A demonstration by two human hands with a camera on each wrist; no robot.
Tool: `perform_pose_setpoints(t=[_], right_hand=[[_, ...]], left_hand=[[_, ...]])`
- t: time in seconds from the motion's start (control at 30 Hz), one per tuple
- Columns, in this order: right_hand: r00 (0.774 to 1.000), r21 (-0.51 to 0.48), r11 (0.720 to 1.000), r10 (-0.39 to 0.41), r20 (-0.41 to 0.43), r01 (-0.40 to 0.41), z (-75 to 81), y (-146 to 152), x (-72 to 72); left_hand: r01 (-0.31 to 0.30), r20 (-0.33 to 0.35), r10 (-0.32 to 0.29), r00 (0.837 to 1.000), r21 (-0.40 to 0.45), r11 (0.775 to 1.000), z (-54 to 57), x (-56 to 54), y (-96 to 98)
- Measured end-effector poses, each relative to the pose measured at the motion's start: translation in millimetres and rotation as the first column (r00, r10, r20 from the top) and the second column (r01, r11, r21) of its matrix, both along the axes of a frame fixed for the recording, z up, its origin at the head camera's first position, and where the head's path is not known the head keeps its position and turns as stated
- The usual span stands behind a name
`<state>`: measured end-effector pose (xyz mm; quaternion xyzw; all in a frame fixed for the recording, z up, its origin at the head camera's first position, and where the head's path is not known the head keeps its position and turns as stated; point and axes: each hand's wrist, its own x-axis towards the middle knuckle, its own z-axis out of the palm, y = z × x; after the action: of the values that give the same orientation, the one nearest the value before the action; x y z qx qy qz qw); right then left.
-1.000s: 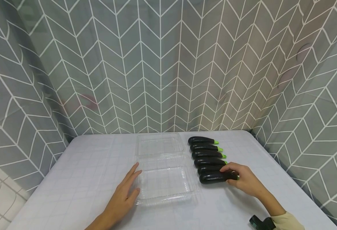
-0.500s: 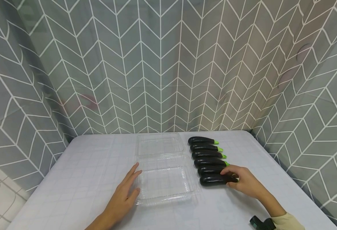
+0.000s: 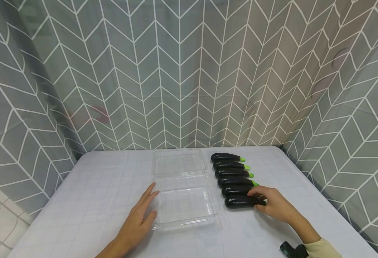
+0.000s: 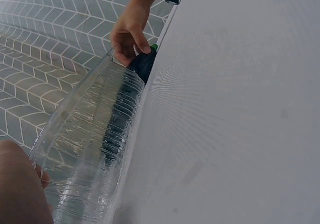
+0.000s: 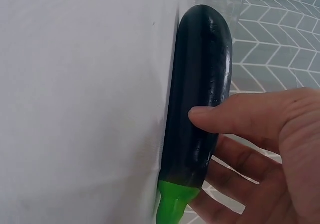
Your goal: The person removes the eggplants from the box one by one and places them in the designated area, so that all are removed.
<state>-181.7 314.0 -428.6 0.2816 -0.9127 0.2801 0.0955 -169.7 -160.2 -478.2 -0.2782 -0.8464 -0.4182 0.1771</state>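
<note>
My right hand [image 3: 275,203] grips the nearest black eggplant [image 3: 240,201] by its stem end. In the right wrist view the thumb lies on the side of that eggplant [image 5: 200,69], with fingers behind it and the green stem [image 5: 173,204] toward the bottom. Several more eggplants [image 3: 232,173] lie in a row behind it, green stems to the right. My left hand [image 3: 139,218] has its fingers spread at the left edge of a clear plastic clamshell container [image 3: 185,206]. That container stands open, its lid [image 3: 179,163] laid back toward the curtain.
A white cloth covers the table [image 3: 105,193]. Grey curtains [image 3: 169,79] with a white chevron pattern stand behind it and on both sides. A dark device [image 3: 293,249] sits at my right wrist by the sleeve [image 3: 323,249].
The nearest eggplant has shifted slightly toward me in my right hand's grip, and the right hand has moved down a little with it. My left hand and the container stay put.
</note>
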Motion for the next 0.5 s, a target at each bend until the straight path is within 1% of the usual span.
perform_pose_setpoints(t=[0.13, 0.23, 0.37, 0.5], right_hand=[[1.000, 0.044, 0.999, -0.004, -0.008, 0.004, 2.1, 1, 0.5], [0.999, 0.055, 0.998, 0.015, -0.035, -0.013, 4.2, 0, 0.6], [0.997, 0.054, 0.998, 0.042, -0.068, -0.038, 7.4, 0, 0.9], [0.993, 0.029, 0.997, 0.068, -0.093, -0.066, 12.9, -3, 1.1]], left_hand=[[-0.004, 0.005, 0.004, 1.000, -0.004, 1.000, 0.6, 0.2, 0.0], [-0.003, 0.010, 0.003, 1.000, -0.002, 1.000, 1.3, 0.2, 0.3], [-0.008, 0.015, 0.008, 1.000, -0.001, 1.000, 2.1, 0.5, 0.3], [-0.013, 0.008, 0.013, 1.000, -0.007, 1.000, 3.4, 1.2, 0.2]])
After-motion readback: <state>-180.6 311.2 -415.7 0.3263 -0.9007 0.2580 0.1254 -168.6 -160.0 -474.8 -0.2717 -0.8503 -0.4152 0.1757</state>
